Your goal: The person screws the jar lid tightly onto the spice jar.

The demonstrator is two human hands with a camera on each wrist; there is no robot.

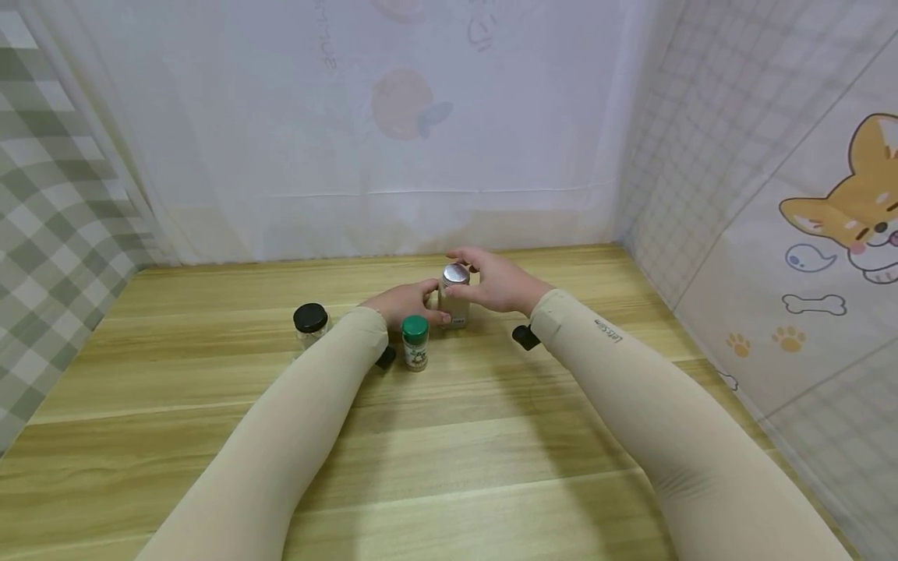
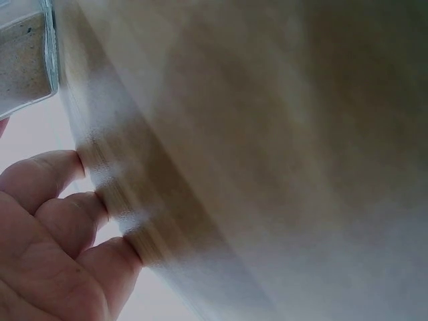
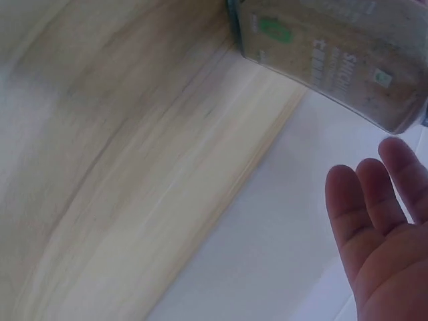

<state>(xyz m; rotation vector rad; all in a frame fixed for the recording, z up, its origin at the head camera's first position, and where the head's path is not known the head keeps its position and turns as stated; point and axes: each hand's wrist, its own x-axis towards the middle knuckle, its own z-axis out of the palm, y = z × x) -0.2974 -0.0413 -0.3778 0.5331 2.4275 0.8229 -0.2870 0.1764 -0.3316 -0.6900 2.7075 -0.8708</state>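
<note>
A square glass spice jar [image 1: 457, 308] with a silver lid [image 1: 456, 273] stands upright on the wooden table; brownish powder fills it. Its printed label shows in the right wrist view. My left hand [image 1: 410, 302] holds the jar low on its left side, thumb in front, while its other fingertips [image 2: 70, 221] reach down by the tabletop. Around the lid from the right is my right hand [image 1: 494, 282], thumb in front and index finger behind, loosely spread. Its other fingers [image 3: 348, 194] extend nearly straight, apart from the glass.
A small green-capped spice bottle [image 1: 415, 347] stands just in front of my left hand. Farther left is a black-lidded jar [image 1: 311, 321], partly covered by my left sleeve [image 1: 309, 405]. A white curtain [image 1: 295, 156] hangs behind the table [image 1: 449, 452]; a printed sheet [image 1: 758, 257] borders the right.
</note>
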